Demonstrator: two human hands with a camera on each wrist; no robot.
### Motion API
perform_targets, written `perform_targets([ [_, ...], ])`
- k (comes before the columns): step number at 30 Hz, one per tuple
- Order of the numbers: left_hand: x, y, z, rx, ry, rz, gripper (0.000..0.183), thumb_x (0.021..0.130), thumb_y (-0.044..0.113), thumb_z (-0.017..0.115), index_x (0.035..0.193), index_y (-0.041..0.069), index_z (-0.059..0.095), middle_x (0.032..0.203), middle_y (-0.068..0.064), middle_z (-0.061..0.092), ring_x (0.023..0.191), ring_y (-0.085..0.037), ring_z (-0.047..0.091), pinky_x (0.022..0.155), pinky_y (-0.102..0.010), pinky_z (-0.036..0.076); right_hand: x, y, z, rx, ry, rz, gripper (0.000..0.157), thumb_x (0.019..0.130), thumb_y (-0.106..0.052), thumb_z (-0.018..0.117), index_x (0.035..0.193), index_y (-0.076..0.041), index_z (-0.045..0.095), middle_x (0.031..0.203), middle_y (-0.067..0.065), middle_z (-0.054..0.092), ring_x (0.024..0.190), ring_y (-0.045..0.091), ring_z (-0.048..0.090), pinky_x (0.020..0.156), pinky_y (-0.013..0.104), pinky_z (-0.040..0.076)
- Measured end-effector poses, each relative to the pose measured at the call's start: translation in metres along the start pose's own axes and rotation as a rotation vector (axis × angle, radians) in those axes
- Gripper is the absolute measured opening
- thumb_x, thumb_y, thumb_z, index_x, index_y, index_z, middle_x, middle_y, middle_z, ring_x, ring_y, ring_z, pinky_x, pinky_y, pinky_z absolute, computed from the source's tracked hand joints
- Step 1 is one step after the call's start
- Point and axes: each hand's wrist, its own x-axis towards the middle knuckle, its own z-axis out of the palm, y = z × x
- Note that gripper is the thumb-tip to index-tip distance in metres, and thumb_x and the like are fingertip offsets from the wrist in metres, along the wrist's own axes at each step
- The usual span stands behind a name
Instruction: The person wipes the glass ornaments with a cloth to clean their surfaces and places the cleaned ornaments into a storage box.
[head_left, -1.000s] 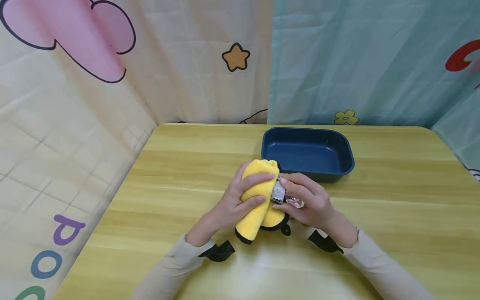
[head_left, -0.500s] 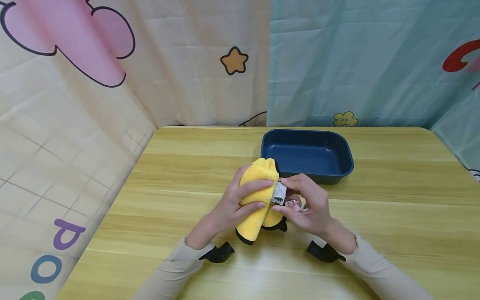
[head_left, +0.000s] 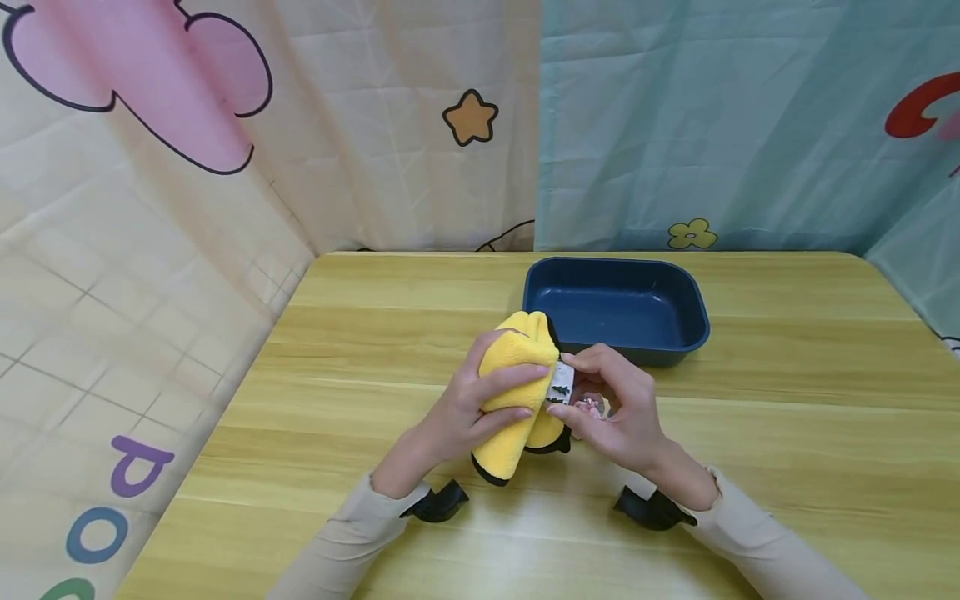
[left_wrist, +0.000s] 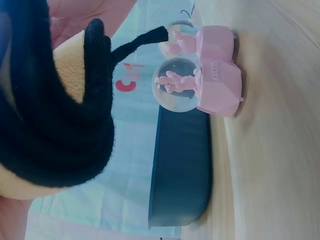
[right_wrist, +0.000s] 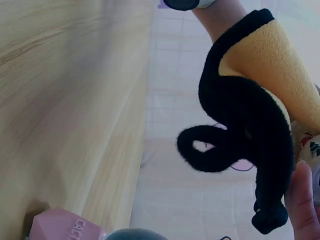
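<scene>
My left hand (head_left: 487, 398) grips a folded yellow towel (head_left: 517, 375) with black trim, held up above the table. The towel covers part of a small white object (head_left: 560, 383) printed with green trees; its full shape is hidden. Thumb and fingers of my right hand (head_left: 626, 408) pinch this white object at its exposed side. In the right wrist view, the towel (right_wrist: 255, 115) hangs with its black loop beside my right thumb. Below my hands, two pink-based snow globes (left_wrist: 220, 87) stand on the table, partly hidden by my right hand in the head view.
A dark blue rectangular bin (head_left: 615, 312) stands just behind my hands on the wooden table (head_left: 360, 333). Printed curtains (head_left: 405, 167) hang along the back and left. Black straps (head_left: 438, 502) circle both wrists.
The white object has turned in my right fingers, so its green trees show more plainly. The towel's lower edge has shifted slightly, while my left hand keeps its grip.
</scene>
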Motion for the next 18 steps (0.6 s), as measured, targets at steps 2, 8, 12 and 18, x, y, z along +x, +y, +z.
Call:
perform_targets([
  [2, -0.0007, -0.0002, -0.0007, 0.004, -0.004, -0.01, 0.035, 0.093, 0.04, 0.048, 0.119, 0.017, 0.052, 0.127, -0.021, 0.038, 0.111, -0.026, 0.048, 0.09, -0.032, 0.047, -0.0002, -0.0003, 0.0006, 0.014, -0.001, 0.02, 0.049, 0.081, -0.023, 0.072, 0.101, 0.018, 0.055, 0.086, 0.017, 0.057, 0.072, 0.004, 0.06, 0.064, 0.013, 0.053],
  [8, -0.0015, -0.0013, -0.0018, -0.001, -0.011, -0.06, 0.036, 0.093, 0.042, 0.047, 0.121, 0.019, 0.052, 0.131, -0.02, 0.037, 0.11, -0.025, 0.048, 0.088, -0.032, 0.047, 0.0, -0.0003, -0.0002, 0.038, -0.022, 0.085, 0.044, 0.079, -0.015, 0.074, 0.104, 0.015, 0.055, 0.087, 0.015, 0.057, 0.07, 0.004, 0.06, 0.06, 0.014, 0.053],
  [12, -0.0019, -0.0012, -0.0008, -0.064, -0.007, -0.121, 0.036, 0.093, 0.042, 0.047, 0.122, 0.02, 0.051, 0.13, -0.019, 0.038, 0.105, -0.024, 0.049, 0.083, -0.029, 0.048, -0.0005, -0.0003, -0.0017, 0.02, -0.045, 0.11, 0.044, 0.076, -0.014, 0.076, 0.104, 0.013, 0.055, 0.086, 0.014, 0.056, 0.067, 0.006, 0.057, 0.056, 0.013, 0.05],
  [18, -0.0033, 0.0006, 0.0005, -0.131, -0.008, -0.178, 0.035, 0.093, 0.041, 0.049, 0.121, 0.021, 0.052, 0.128, -0.017, 0.039, 0.105, -0.024, 0.049, 0.081, -0.028, 0.049, -0.001, 0.0008, -0.0021, -0.072, -0.066, 0.03, 0.05, 0.079, -0.026, 0.073, 0.105, 0.013, 0.056, 0.088, 0.015, 0.055, 0.067, 0.008, 0.055, 0.055, 0.011, 0.047],
])
